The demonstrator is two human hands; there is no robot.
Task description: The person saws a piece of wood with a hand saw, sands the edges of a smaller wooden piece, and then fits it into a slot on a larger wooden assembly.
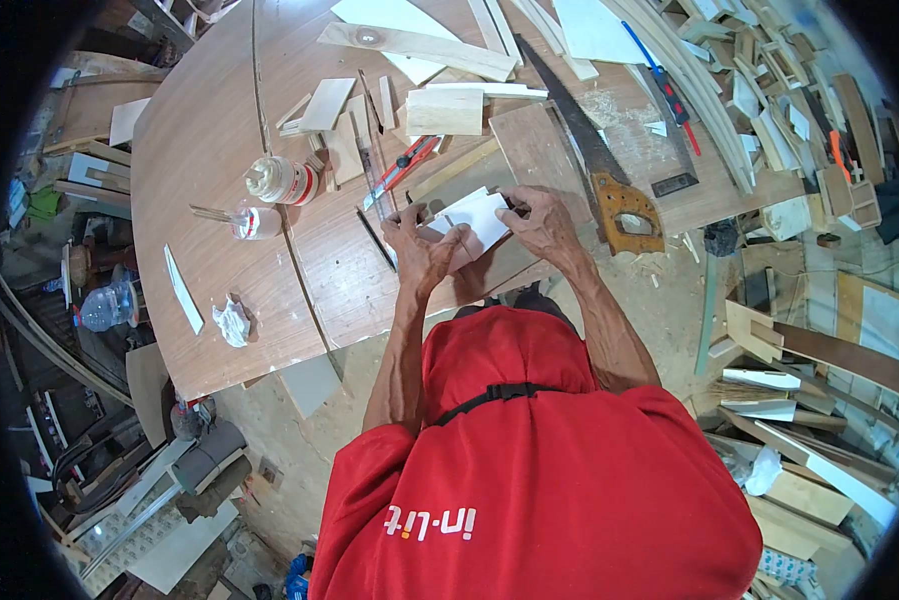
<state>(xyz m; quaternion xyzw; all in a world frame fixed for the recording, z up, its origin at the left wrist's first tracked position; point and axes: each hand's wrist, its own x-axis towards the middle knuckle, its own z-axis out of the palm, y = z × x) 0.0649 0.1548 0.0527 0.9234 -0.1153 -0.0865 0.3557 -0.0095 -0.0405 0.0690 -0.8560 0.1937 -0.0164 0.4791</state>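
Note:
Both hands are on a small white panel piece (481, 222) at the near edge of the wooden table (219, 110). My left hand (421, 248) grips its left side, fingers bent over the edge. At the opposite side, my right hand (547, 226) pinches the upper right corner between thumb and fingers. The piece is tilted, and a shadow falls below it. Just beyond my left hand lies a red and blue utility knife (407, 165) beside a clear ruler (369, 150). A brown board (537, 150) lies past my right hand.
A handsaw (624, 205) with a wooden handle lies right of the hands, near a square (674, 170). Two glue containers, a jar (287, 180) and a bottle with brushes (257, 223), stand left. Wood offcuts (444, 112) cover the far side. Crumpled tissue (233, 320) lies near the left corner.

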